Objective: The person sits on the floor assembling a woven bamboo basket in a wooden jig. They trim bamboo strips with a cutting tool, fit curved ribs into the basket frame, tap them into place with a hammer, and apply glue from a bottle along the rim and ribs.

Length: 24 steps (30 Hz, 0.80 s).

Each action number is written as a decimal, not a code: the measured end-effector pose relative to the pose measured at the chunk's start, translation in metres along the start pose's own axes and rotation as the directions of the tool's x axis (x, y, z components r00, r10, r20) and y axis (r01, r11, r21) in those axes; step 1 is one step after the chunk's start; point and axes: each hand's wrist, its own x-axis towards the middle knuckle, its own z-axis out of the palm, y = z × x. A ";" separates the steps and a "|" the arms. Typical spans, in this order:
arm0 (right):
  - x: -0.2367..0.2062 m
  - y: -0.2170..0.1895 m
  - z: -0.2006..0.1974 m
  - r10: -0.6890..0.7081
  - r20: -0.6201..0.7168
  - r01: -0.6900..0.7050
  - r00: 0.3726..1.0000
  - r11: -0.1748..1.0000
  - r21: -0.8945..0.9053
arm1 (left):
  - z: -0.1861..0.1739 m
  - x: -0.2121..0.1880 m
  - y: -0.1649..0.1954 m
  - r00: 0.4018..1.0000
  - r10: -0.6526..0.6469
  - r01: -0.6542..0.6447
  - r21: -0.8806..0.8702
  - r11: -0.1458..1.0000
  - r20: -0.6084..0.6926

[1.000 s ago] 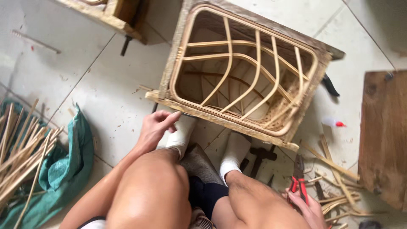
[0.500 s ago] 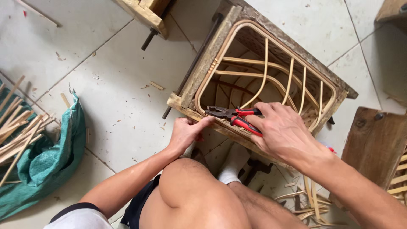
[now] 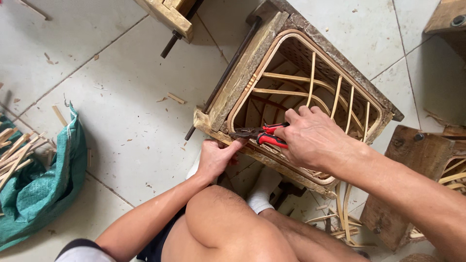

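Nearest the camera, a bare knee point(image 3: 228, 218) and 2 white socks point(image 3: 259, 194) sit on the tiled floor point(image 3: 121, 102), just below a wooden mould frame point(image 3: 242, 73) with a rattan basket point(image 3: 310, 92) woven inside it. The left hand point(image 3: 216, 157) has its grip pressed around the frame's near lower edge, thumb up by the rim. The right hand point(image 3: 313, 138) has its grip closed around the red handles of a pair of pliers point(image 3: 259, 135); the dark nose of the pliers points left, lying against the basket rim, just above the left thumb. The 2 hands are near each other, with the pliers between them.

To the left, a green woven sack point(image 3: 43, 189) holds rattan strips point(image 3: 14, 155), well apart from the frame, with open tiles and scattered chips between. To the right, a dark wooden block point(image 3: 403, 184) stands just beside the frame. Farther off, another wooden piece point(image 3: 167, 14) lies at the top edge.
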 end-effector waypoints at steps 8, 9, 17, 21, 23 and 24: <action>-0.010 -0.016 0.021 0.051 -0.033 -0.051 0.998 0.999 -0.001 | 0.002 0.001 0.001 0.999 -0.034 0.034 0.014 0.999 -0.008; -0.015 -0.017 0.027 0.059 -0.057 -0.058 0.997 0.998 0.022 | 0.000 0.001 0.005 0.999 -0.050 0.050 0.031 0.998 0.005; -0.066 0.028 0.083 0.309 0.143 -0.279 0.940 0.462 0.842 | -0.040 -0.022 0.061 0.953 0.118 -0.180 0.206 0.962 0.281; -0.074 0.049 0.093 0.290 0.107 -0.171 0.951 0.207 0.963 | -0.036 0.024 0.110 0.864 0.496 -0.499 0.270 0.823 0.085; -0.070 0.054 0.091 0.233 0.081 -0.061 0.969 -0.095 0.994 | -0.021 0.061 0.130 0.783 0.616 -0.619 0.227 0.752 0.093; -0.067 0.056 0.088 0.202 0.061 -0.010 0.977 -0.245 0.969 | -0.010 0.078 0.137 0.756 0.648 -0.649 0.233 0.724 0.091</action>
